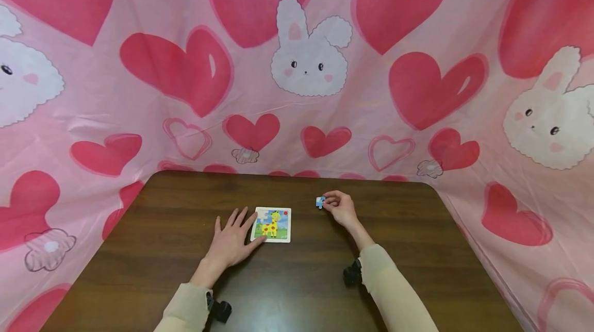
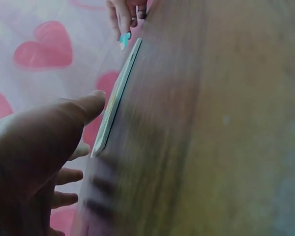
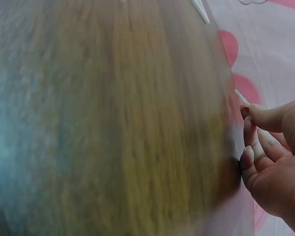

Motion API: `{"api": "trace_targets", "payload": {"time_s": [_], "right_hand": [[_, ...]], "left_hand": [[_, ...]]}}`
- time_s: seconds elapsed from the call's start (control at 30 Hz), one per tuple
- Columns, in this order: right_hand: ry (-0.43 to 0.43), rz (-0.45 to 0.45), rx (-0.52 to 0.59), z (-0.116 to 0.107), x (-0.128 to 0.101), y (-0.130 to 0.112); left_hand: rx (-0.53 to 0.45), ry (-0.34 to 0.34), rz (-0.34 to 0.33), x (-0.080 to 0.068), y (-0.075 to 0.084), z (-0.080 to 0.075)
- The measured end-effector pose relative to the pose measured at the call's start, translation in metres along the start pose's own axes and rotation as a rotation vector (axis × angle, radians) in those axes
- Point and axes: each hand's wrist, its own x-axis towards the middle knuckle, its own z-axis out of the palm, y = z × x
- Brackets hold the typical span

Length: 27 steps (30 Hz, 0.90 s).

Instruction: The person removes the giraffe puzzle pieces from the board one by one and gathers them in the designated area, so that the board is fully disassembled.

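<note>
A small square puzzle board [image 1: 272,224] with a yellow giraffe picture lies on the dark wooden table [image 1: 162,249]; one corner slot at its top left looks bare. My left hand [image 1: 232,239] lies flat on the table with straight fingers touching the board's left edge [image 2: 115,98]. My right hand [image 1: 340,206] is to the right of the board and pinches a small blue puzzle piece [image 1: 320,201] between thumb and fingers, just above the table. The piece [image 2: 124,40] shows as a thin sliver [image 3: 241,97] at my fingertips in the wrist views.
A pink cloth [image 1: 297,64] printed with red hearts and white bunnies hangs behind and around the table. The table's rounded far edge [image 1: 287,173] is close behind the board.
</note>
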Motion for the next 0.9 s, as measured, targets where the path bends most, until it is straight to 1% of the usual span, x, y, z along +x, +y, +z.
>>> {"api": "trace_targets", "payload": {"time_s": [0.13,0.4,0.57,0.73,0.9], "right_hand": [[0.003,-0.021,-0.067,-0.0006,-0.0009,0.0034],[-0.009,-0.086,-0.216,0.0004,-0.0032,0.0034],[-0.007,-0.078,-0.244,0.0004,-0.0034,0.0036],[-0.004,-0.104,-0.266,0.0,-0.0034,0.0039],[-0.008,-0.111,-0.254,-0.0024,-0.0032,0.0044]], "left_hand": [[-0.003,0.007,0.019,0.0029,-0.0008,0.0011],[0.003,0.003,0.018,0.0032,0.0001,0.0016],[0.002,-0.001,0.015,0.0022,0.0009,0.0005],[0.004,-0.004,0.013,0.0016,0.0005,0.0002],[0.006,-0.006,0.016,0.0021,-0.0002,0.0016]]}}
